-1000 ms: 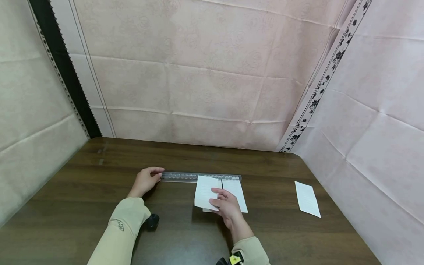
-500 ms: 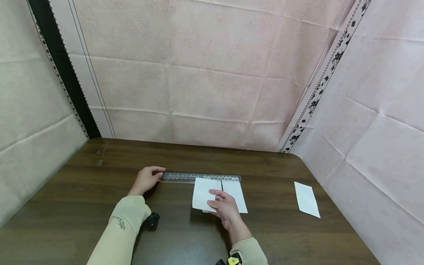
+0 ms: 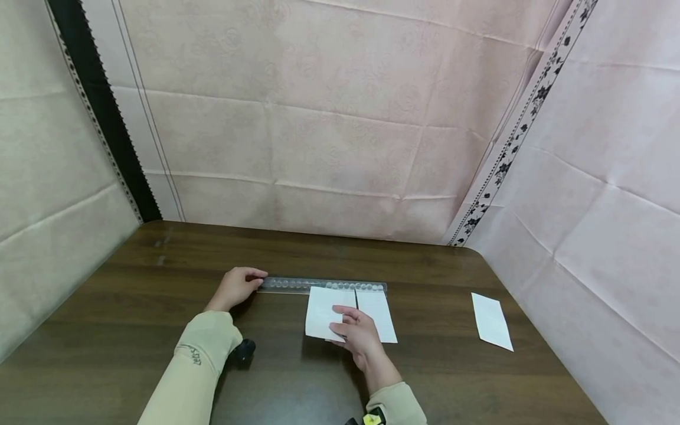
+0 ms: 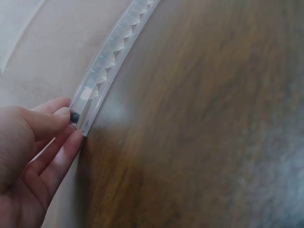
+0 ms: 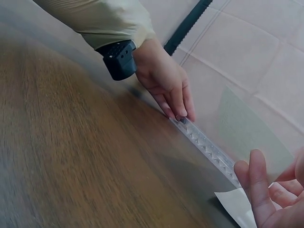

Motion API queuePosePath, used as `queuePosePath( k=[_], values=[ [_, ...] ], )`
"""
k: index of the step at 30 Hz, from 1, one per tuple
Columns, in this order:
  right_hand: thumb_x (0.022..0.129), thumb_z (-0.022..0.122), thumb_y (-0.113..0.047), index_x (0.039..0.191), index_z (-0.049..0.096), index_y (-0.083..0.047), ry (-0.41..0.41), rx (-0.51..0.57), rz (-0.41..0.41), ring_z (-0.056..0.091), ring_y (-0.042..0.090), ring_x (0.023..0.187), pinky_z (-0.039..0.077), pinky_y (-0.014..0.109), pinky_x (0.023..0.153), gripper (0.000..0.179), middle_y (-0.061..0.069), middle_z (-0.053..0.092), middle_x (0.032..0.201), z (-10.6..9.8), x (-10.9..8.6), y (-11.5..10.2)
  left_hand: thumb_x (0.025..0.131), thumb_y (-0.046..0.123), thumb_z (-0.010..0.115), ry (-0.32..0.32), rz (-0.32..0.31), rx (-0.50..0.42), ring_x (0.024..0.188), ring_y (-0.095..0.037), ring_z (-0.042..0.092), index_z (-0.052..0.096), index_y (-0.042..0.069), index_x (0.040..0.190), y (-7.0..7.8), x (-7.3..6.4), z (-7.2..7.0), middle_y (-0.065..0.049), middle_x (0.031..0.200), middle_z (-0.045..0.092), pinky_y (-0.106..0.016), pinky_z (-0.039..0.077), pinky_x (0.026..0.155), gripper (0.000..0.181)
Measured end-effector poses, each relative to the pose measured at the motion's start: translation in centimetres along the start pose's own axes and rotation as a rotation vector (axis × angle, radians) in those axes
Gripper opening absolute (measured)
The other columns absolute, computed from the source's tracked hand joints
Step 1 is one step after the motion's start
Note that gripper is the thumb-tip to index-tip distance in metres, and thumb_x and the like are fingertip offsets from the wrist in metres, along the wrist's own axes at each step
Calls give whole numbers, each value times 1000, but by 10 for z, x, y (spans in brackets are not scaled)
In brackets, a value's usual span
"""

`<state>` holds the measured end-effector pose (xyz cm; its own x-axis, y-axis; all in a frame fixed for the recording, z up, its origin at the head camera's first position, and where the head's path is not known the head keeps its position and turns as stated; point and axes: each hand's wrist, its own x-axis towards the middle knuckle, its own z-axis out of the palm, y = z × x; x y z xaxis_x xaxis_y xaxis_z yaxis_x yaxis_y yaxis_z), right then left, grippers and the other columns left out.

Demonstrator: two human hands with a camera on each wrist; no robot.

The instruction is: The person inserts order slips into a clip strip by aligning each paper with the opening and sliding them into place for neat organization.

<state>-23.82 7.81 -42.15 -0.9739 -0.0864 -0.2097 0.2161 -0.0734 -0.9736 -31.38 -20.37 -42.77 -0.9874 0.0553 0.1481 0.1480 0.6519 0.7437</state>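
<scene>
My left hand (image 3: 236, 288) pinches the left end of a clear plastic strip (image 3: 297, 285), ruler-like, with a row of round shapes along it; the left wrist view shows thumb and fingers at its tip (image 4: 102, 71). In the head view, my right hand (image 3: 362, 339) holds a white paper piece (image 3: 323, 314) between thumb and fingers, over the strip's near edge. Another white paper piece (image 3: 381, 316) lies just right of it, partly behind the hand. In the right wrist view, the held paper (image 5: 251, 128) stands raised above the table.
A separate white paper piece (image 3: 491, 322) lies at the right of the brown wooden table (image 3: 276, 378). Pale cloth (image 3: 329, 130) hangs behind the table and along both sides. Black wrist devices (image 5: 119, 61) are worn near the sleeves.
My right hand and the paper it holds have shifted slightly left and a little nearer. The left hand keeps its hold on the strip's end, nearly still.
</scene>
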Motion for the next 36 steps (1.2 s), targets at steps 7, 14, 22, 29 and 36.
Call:
queuePosePath(
  k=[7,14,22,29,36],
  values=[
    [81,65,6,119,57,5,-21,21,-14,57,13,71,54,36,70,39,4,53,84,4,0,2,92,4,56,0,-2,-7,108,-36,53,67,1,110,1,-1,-1,-20,115,61,-50,43,89,22],
    [81,66,6,117,60,3,-8,3,2,52,11,67,54,36,70,36,0,43,77,11,2,1,92,4,55,-1,-17,-15,101,-32,55,67,1,110,1,-2,-2,-19,113,62,-47,45,86,22],
    [81,66,6,115,61,2,-14,-8,1,53,12,66,54,36,70,34,-1,42,72,24,5,-2,92,2,55,-9,-35,-24,86,-23,59,67,1,110,0,-2,-1,-17,107,64,-41,49,79,22],
    [82,67,3,116,62,0,-13,-31,-5,51,14,67,54,37,71,35,0,42,72,32,5,-3,92,3,55,-6,-30,-30,89,-24,59,67,1,110,-1,-2,-1,-19,111,62,-43,49,81,22],
    [81,67,4,115,62,-1,-19,-22,-8,55,13,68,54,36,70,34,3,50,81,41,6,-3,92,4,55,-14,-30,-36,90,-25,59,67,1,111,-2,-2,-1,-19,112,62,-42,49,82,22]
  ],
)
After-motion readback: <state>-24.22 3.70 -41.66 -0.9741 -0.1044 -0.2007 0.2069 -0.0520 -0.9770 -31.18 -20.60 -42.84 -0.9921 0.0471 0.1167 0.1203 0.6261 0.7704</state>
